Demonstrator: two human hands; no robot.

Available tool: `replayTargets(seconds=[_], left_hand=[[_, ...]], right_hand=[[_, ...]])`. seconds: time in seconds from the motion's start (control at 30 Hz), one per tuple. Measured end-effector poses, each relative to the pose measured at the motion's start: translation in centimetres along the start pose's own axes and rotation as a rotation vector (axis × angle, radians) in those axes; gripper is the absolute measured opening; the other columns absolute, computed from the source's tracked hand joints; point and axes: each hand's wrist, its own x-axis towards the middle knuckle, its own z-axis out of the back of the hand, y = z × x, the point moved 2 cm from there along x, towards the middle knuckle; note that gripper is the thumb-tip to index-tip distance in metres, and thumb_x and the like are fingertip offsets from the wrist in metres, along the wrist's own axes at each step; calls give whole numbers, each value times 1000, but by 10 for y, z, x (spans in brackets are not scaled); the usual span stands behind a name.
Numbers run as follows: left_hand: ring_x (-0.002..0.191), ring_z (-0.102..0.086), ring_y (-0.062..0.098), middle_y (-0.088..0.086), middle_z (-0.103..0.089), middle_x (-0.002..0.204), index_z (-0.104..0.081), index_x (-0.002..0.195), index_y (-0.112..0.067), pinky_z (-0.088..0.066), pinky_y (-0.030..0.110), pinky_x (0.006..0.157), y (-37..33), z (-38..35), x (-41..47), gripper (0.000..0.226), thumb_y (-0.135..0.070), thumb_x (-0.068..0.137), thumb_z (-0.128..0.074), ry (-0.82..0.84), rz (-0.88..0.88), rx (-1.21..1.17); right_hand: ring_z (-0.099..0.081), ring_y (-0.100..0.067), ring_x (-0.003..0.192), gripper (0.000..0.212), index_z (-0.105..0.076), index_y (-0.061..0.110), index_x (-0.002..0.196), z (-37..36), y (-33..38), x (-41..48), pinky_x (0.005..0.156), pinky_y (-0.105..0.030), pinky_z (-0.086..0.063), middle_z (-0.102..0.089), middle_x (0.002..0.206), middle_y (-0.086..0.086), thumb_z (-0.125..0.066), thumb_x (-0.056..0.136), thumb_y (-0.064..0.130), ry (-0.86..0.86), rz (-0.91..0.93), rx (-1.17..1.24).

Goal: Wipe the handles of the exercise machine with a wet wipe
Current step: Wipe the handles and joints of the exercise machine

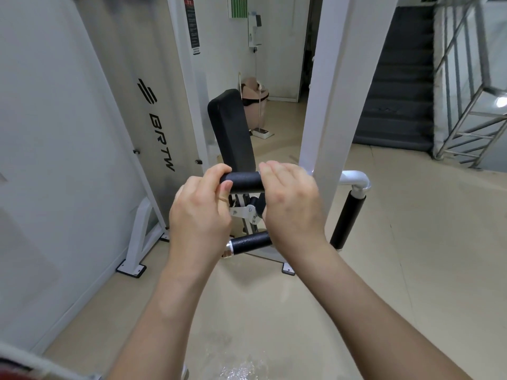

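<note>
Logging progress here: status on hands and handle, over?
Left hand gripping upper handle. Right hand curled over its other end. No wipe visible. Nothing blocking.

Gym or fitness room. White steel-frame exercise machine [326, 105] with branded "BRTW" shroud panel [153, 116], black padded backrest [233, 130], black foam-grip handles [244, 182], warning sticker [192, 23] on frame. Beige hard floor [411, 242], plain white walls, dark carpeted staircase [397, 86] with metal railing [472, 105] at right.
</note>
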Motion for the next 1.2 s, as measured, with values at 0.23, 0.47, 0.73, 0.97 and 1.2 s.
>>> replayTargets(seconds=[0.23, 0.47, 0.73, 0.97, 1.2], left_hand=[[77, -51, 26, 0, -51, 81, -58, 117, -23, -40, 33, 68, -2, 1, -6, 32, -29, 93, -38, -23, 10, 5], [78, -50, 25, -1, -52, 84, -56, 118, -24, -41, 34, 68, -4, 3, -9, 31, -29, 95, -36, 7, -9, 3], [79, -50, 27, 3, -53, 82, -57, 118, -22, -41, 36, 68, -2, 2, -4, 24, -20, 98, -44, -1, 21, 28], [80, -50, 28, 2, -53, 82, -57, 118, -23, -40, 36, 68, -3, 2, -8, 25, -20, 97, -44, -1, 37, 26], [80, -49, 26, 2, -54, 82, -57, 118, -22, -35, 31, 67, -5, 3, -9, 25, -18, 97, -46, 7, 33, 44]], right_hand=[[-59, -39, 110, 38, -58, -10, 122, 8, -2, -27, 99, -43, -46, -63, 120, -23, -48, 85, -10, -51, 116, -48], [-56, -23, 87, 23, -65, 10, 102, 22, -9, 29, 76, -35, -50, -56, 103, -6, -49, 86, 9, 165, -116, 374], [-54, -23, 78, 27, -67, 14, 97, 31, -7, -14, 61, -30, -33, -66, 90, 6, -59, 75, 0, 16, 61, -55], [-40, -23, 62, 17, -58, 14, 69, 26, 0, 13, 52, -32, -40, -58, 63, 1, -57, 70, -3, 114, 3, 63], [-42, -25, 66, 18, -57, 14, 64, 32, 11, 23, 50, -26, -24, -52, 55, 0, -56, 72, -3, 158, -31, 147]])
